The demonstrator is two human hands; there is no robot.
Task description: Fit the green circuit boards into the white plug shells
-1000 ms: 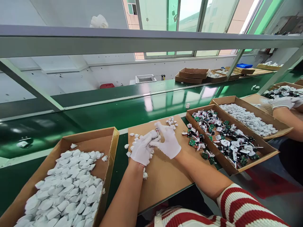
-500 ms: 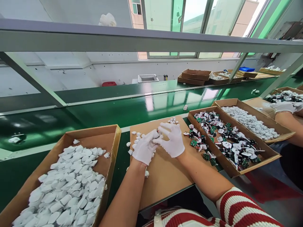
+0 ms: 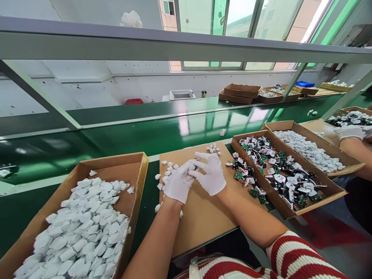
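Left hand [image 3: 179,183] and right hand [image 3: 209,176], both in white gloves, meet over the brown board [image 3: 207,217], toward its far half. Left: fingers bunched narrow, tips against the right hand's thumb side; can't tell if anything is pinched. Right: fingers fanned wide, palm turned toward the left hand. Thin dark bit [image 3: 197,159] shows at the fingertips, too small to ID. Loose white pieces [image 3: 166,179] sit just left of the left hand, some on the board, some off its left edge; small white cluster [image 3: 213,148] at the board's far edge, beyond the right hand. Loose circuit parts [image 3: 242,170], green and black with white bits, lie near the board's right edge, beside the parts box [image 3: 321,204], which holds a mixed heap of the same. Further right, the far box [image 3: 353,166] holds small pale pieces [image 3: 309,151]. Near left: big cardboard box [image 3: 116,164], white pouch-like pieces [image 3: 84,228] heaped in it, bare patch at its far right. Board rests on the green surface [image 3: 145,193]. One white item [image 3: 222,132] on the green strip [image 3: 192,126] beyond. Co-worker's gloved hand [image 3: 350,132] at far right, beside another box of parts [image 3: 353,116].
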